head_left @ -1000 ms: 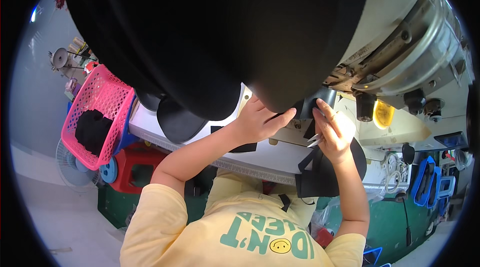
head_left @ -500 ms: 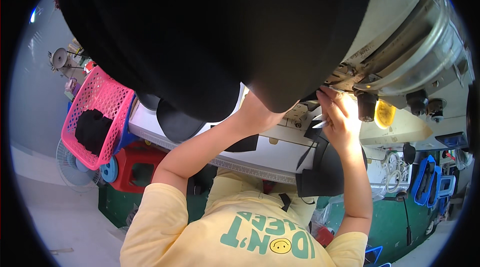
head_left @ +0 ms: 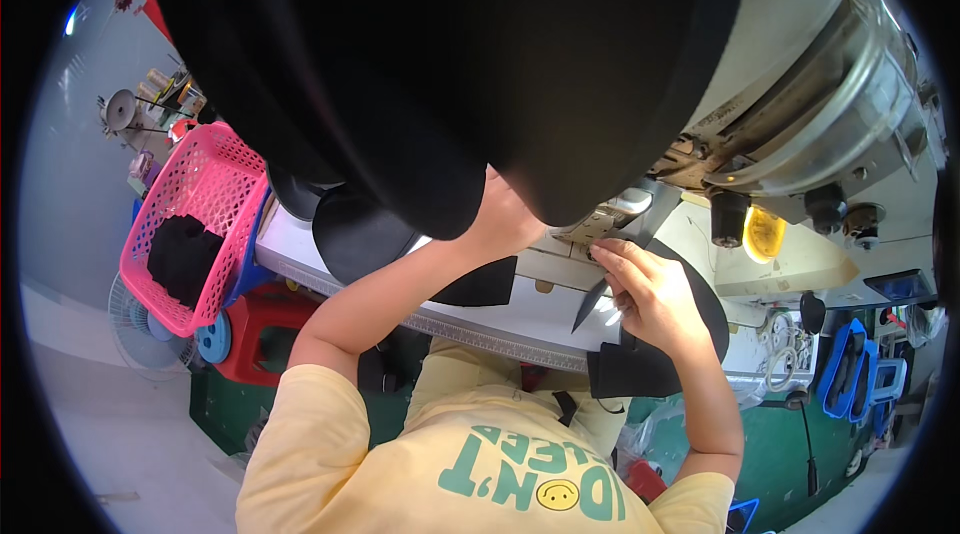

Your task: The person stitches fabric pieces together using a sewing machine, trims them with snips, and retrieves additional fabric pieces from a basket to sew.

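Both hands at the sewing machine, black pieces spread around them

A person in a yellow T-shirt has both forearms over a white table, close to a sewing machine that fills the upper right. A large, dark, out-of-focus shape covers the top of the view and hides part of the work.

The left hand is beside the machine's metal plate. Its fingers are mostly behind the dark shape, so I cannot tell whether they grasp anything. The right hand is bent, with thumb and forefinger close together just beside the plate; whether they pinch something cannot be made out. A narrow black strip slants down below its fingertips, over the table, and a blurred silvery glint shows just beside it, under the fingers.

A larger black piece lies beneath the right wrist, reaching over the table's front edge. Another flat black piece lies under the left forearm, and a rounded black piece lies farther left. A ruler runs along the front edge.

Left of the table, a pink basket holds a bundle of black cloth; a red stool stands below it. Blue baskets are at the far right.
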`<act>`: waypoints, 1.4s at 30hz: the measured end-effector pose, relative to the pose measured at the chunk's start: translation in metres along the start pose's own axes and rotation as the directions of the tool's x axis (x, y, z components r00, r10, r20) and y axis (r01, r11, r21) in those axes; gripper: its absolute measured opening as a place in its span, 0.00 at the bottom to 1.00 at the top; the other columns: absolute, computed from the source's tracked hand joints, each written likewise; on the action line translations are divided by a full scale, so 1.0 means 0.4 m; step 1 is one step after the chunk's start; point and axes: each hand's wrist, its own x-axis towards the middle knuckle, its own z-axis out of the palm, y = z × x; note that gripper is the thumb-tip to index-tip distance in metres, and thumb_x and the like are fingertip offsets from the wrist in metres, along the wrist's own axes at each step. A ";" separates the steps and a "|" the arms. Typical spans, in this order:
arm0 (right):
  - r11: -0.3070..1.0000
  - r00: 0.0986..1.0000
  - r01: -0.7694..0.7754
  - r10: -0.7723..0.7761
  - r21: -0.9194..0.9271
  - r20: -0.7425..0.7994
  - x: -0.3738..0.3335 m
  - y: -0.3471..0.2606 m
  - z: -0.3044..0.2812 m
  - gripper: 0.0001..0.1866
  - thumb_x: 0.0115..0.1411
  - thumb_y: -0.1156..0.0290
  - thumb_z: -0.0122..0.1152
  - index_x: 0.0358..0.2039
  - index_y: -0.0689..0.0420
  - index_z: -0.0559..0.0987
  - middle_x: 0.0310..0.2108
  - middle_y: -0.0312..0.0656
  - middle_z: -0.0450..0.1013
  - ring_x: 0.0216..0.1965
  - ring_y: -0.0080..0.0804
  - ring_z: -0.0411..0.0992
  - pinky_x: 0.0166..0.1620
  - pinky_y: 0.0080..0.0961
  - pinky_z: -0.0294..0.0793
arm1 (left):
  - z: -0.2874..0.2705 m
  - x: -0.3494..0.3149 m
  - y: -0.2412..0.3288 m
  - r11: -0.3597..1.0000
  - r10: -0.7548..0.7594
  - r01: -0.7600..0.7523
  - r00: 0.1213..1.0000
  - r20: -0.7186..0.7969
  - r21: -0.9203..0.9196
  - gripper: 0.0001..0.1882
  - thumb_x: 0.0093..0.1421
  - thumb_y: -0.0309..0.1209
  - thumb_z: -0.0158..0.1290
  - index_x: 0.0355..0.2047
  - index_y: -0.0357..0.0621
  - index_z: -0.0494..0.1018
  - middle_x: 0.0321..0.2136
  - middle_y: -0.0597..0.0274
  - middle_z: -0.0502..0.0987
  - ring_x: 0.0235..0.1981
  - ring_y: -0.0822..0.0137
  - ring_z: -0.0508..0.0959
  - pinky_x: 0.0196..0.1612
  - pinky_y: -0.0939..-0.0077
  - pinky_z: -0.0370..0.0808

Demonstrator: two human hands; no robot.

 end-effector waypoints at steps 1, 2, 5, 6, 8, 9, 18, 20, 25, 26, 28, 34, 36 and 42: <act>1.000 1.000 0.000 0.000 -0.002 -0.001 -0.001 -0.004 -0.002 0.25 0.35 0.82 0.62 0.40 0.60 0.76 0.40 0.42 0.72 0.30 0.38 0.74 0.31 0.28 0.76 | -0.007 -0.014 -0.009 0.998 0.056 -0.057 0.998 0.040 0.007 0.17 0.43 0.21 0.56 0.37 0.41 0.74 0.24 0.63 0.73 0.24 0.62 0.73 0.28 0.70 0.70; 0.999 0.999 -0.008 0.009 -0.050 0.035 -0.002 -0.007 -0.004 0.24 0.36 0.82 0.62 0.39 0.60 0.76 0.38 0.41 0.72 0.29 0.38 0.73 0.31 0.28 0.75 | -0.015 -0.024 -0.015 0.996 0.085 -0.086 0.995 0.060 0.010 0.18 0.43 0.22 0.56 0.38 0.42 0.74 0.24 0.63 0.73 0.24 0.63 0.73 0.28 0.70 0.69; 0.993 0.995 0.018 -0.007 -0.113 0.100 -0.016 0.007 0.003 0.21 0.37 0.81 0.63 0.37 0.60 0.76 0.34 0.40 0.70 0.27 0.37 0.72 0.29 0.29 0.74 | -0.051 -0.020 -0.020 0.972 0.229 -0.234 0.952 0.202 -0.002 0.18 0.44 0.22 0.55 0.39 0.41 0.74 0.24 0.63 0.74 0.25 0.64 0.74 0.30 0.69 0.71; 0.991 0.991 0.051 -0.034 -0.127 0.133 -0.021 0.014 0.006 0.20 0.37 0.81 0.63 0.36 0.60 0.76 0.31 0.40 0.70 0.26 0.37 0.72 0.28 0.29 0.74 | -0.062 -0.005 -0.018 0.972 0.231 -0.235 0.952 0.202 -0.003 0.18 0.44 0.22 0.55 0.39 0.41 0.74 0.24 0.63 0.74 0.25 0.64 0.74 0.30 0.69 0.71; 0.998 0.997 0.002 0.003 -0.066 0.073 -0.018 0.018 0.007 0.19 0.38 0.83 0.62 0.35 0.60 0.75 0.30 0.40 0.69 0.26 0.37 0.72 0.28 0.29 0.74 | -0.087 0.029 -0.018 0.981 0.161 -0.117 0.932 0.324 -0.153 0.16 0.45 0.23 0.55 0.38 0.43 0.75 0.27 0.61 0.75 0.27 0.61 0.76 0.33 0.69 0.73; 0.999 0.999 -0.046 0.046 -0.001 0.016 -0.016 0.020 0.006 0.18 0.38 0.85 0.60 0.35 0.60 0.75 0.28 0.40 0.69 0.25 0.37 0.72 0.28 0.28 0.73 | -0.094 0.039 -0.023 0.981 0.162 -0.118 0.932 0.324 -0.153 0.16 0.45 0.23 0.55 0.38 0.43 0.75 0.27 0.61 0.75 0.27 0.61 0.76 0.33 0.69 0.73; 0.902 0.918 -0.393 0.395 0.179 0.026 0.024 0.013 -0.065 0.30 0.41 0.91 0.51 0.47 0.55 0.73 0.29 0.39 0.74 0.35 0.31 0.78 0.35 0.22 0.75 | -0.174 0.128 -0.056 0.856 -0.084 0.409 0.714 0.695 -0.316 0.05 0.48 0.23 0.59 0.27 0.44 0.75 0.33 0.61 0.77 0.34 0.62 0.75 0.39 0.72 0.72; 0.921 0.932 -0.353 0.361 0.164 -0.019 0.021 0.013 -0.072 0.30 0.41 0.90 0.52 0.47 0.54 0.72 0.28 0.39 0.74 0.35 0.31 0.78 0.36 0.22 0.75 | -0.133 0.087 -0.070 0.901 -0.040 0.294 0.788 0.614 -0.319 0.05 0.48 0.23 0.60 0.26 0.43 0.74 0.33 0.62 0.77 0.33 0.62 0.75 0.37 0.71 0.71; 0.914 0.968 -0.240 0.199 -0.327 -0.154 0.007 0.031 -0.118 0.17 0.37 0.84 0.58 0.32 0.56 0.77 0.24 0.40 0.70 0.27 0.41 0.71 0.31 0.32 0.70 | -0.111 0.096 -0.047 0.882 0.150 0.152 0.807 0.572 -0.447 0.06 0.49 0.22 0.58 0.23 0.42 0.71 0.33 0.61 0.78 0.30 0.62 0.74 0.34 0.70 0.71; 0.886 0.977 -0.181 0.112 -0.426 -0.183 0.006 0.053 -0.134 0.16 0.36 0.85 0.57 0.29 0.56 0.75 0.23 0.40 0.68 0.27 0.42 0.70 0.30 0.34 0.69 | -0.112 0.110 -0.041 0.872 0.206 0.120 0.789 0.578 -0.475 0.06 0.50 0.22 0.58 0.23 0.42 0.71 0.33 0.61 0.78 0.30 0.62 0.74 0.34 0.70 0.71; 0.906 0.970 -0.195 0.123 -0.375 -0.209 -0.019 0.106 -0.123 0.15 0.34 0.85 0.55 0.26 0.57 0.72 0.22 0.41 0.66 0.27 0.44 0.68 0.31 0.35 0.67 | -0.106 0.138 -0.039 0.937 0.174 0.095 0.708 0.684 -0.336 0.02 0.53 0.25 0.55 0.27 0.42 0.73 0.30 0.61 0.77 0.29 0.61 0.74 0.34 0.70 0.71; 0.972 0.987 -0.100 0.123 0.211 -0.099 0.012 0.102 -0.106 0.16 0.50 0.89 0.52 0.38 0.58 0.77 0.30 0.40 0.70 0.30 0.29 0.69 0.36 0.22 0.69 | -0.051 0.094 -0.097 0.491 -0.530 0.868 0.368 0.764 -0.078 0.18 0.59 0.47 0.53 0.41 0.50 0.78 0.28 0.64 0.77 0.30 0.67 0.75 0.34 0.77 0.70; 0.967 0.982 -0.119 0.148 0.227 -0.118 -0.001 0.102 -0.101 0.14 0.52 0.87 0.53 0.38 0.59 0.77 0.30 0.40 0.70 0.29 0.29 0.67 0.36 0.20 0.68 | -0.057 0.097 -0.081 0.592 -0.554 0.805 0.362 0.749 0.049 0.16 0.58 0.47 0.53 0.39 0.51 0.78 0.28 0.64 0.78 0.29 0.68 0.75 0.34 0.78 0.70; 0.899 0.951 -0.296 0.247 -0.322 -0.184 -0.068 0.122 -0.107 0.14 0.41 0.86 0.55 0.31 0.59 0.72 0.29 0.42 0.68 0.32 0.43 0.69 0.36 0.34 0.68 | -0.047 0.101 -0.061 0.873 -0.279 0.486 0.578 0.767 -0.049 0.12 0.60 0.41 0.51 0.37 0.51 0.78 0.28 0.61 0.79 0.26 0.62 0.78 0.31 0.76 0.73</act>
